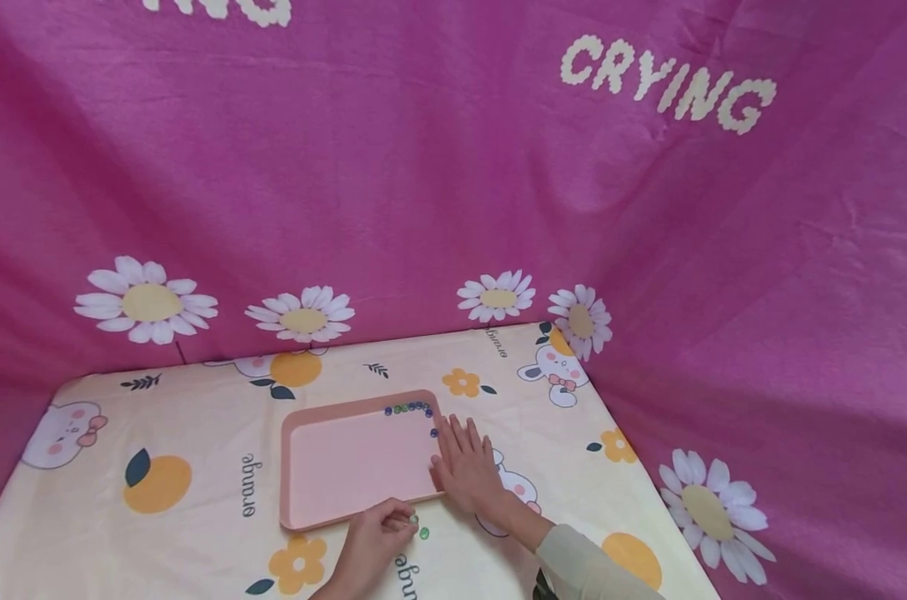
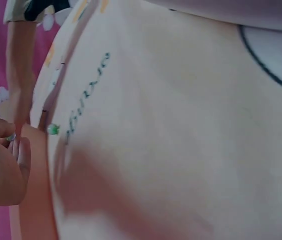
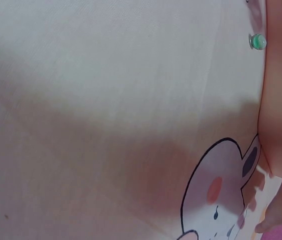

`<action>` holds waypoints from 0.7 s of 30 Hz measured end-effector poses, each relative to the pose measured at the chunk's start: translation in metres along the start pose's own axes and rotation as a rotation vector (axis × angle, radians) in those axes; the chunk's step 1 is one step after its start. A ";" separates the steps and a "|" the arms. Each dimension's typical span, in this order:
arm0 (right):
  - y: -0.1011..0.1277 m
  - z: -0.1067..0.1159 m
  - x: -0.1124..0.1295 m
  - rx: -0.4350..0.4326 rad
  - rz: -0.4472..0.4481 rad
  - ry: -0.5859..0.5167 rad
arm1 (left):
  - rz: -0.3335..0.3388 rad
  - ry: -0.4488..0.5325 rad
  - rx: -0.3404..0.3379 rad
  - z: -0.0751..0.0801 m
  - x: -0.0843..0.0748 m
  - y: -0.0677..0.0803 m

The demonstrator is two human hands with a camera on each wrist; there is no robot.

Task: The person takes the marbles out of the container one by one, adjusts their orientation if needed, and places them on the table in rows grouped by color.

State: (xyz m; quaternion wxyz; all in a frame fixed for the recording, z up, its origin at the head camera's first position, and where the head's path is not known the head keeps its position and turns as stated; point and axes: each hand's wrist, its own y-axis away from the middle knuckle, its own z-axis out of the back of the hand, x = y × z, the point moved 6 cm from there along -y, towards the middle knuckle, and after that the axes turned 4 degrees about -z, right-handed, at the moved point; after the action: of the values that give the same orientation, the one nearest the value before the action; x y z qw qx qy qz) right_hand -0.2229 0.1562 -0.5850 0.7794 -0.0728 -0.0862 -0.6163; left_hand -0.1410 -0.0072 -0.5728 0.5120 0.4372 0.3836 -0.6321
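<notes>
A shallow pink tray (image 1: pixel 287 475) lies on the table, with several blue and green marbles (image 1: pixel 401 408) lined up along its far edge and into the far right corner. One dark blue marble (image 1: pixel 434 433) sits lower by the right wall. At the near edge, my left hand (image 1: pixel 373 537) pinches a marble (image 2: pixel 11 137) between thumb and fingers. On the cloth beside that hand lies a green marble (image 1: pixel 424 533), also visible in the right wrist view. My right hand (image 1: pixel 468 473) rests against the tray's right side, fingers extended.
A cream tablecloth (image 1: pixel 213 417) printed with oranges, flowers and rabbits covers the table. Behind it and to the right hangs a magenta curtain (image 1: pixel 393 183) with daisies and lettering.
</notes>
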 end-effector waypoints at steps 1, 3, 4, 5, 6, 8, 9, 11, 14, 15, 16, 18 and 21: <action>0.000 0.001 0.000 0.000 -0.001 0.000 | -0.002 -0.004 0.013 -0.001 0.002 0.001; 0.000 0.001 0.000 -0.009 0.003 -0.003 | -0.010 -0.017 0.031 -0.003 0.006 0.002; -0.001 0.001 0.000 -0.012 0.006 -0.004 | -0.019 -0.025 0.037 -0.004 0.009 0.003; -0.001 0.002 0.000 -0.013 0.007 -0.005 | -0.021 -0.032 0.046 -0.005 0.011 0.003; -0.001 0.001 0.001 -0.016 0.011 -0.008 | -0.022 -0.040 0.056 -0.005 0.013 0.004; -0.001 0.001 0.001 -0.016 0.014 -0.012 | -0.029 -0.060 0.070 -0.006 0.018 0.005; -0.001 0.001 0.001 -0.013 0.012 -0.015 | -0.028 -0.071 0.075 -0.007 0.020 0.005; 0.000 0.001 0.001 -0.003 0.004 -0.012 | -0.026 -0.096 0.083 -0.008 0.024 0.006; 0.000 0.002 0.000 0.001 -0.007 -0.006 | -0.036 -0.129 0.084 -0.009 0.025 0.006; 0.000 0.002 0.000 0.000 -0.007 -0.006 | -0.039 -0.136 0.084 -0.009 0.026 0.006; 0.000 0.002 0.000 -0.002 -0.005 -0.004 | -0.043 -0.143 0.083 -0.010 0.026 0.006; 0.000 0.002 0.000 -0.009 0.002 -0.008 | -0.054 -0.160 0.078 -0.010 0.024 0.006; 0.000 0.000 0.000 -0.002 -0.001 -0.002 | -0.067 -0.195 0.065 -0.011 0.023 0.008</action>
State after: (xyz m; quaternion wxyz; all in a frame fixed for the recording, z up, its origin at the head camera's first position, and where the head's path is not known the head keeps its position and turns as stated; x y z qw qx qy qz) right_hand -0.2228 0.1566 -0.5846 0.7790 -0.0741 -0.0865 -0.6166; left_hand -0.1337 -0.0058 -0.5987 0.5110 0.3768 0.3259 -0.7005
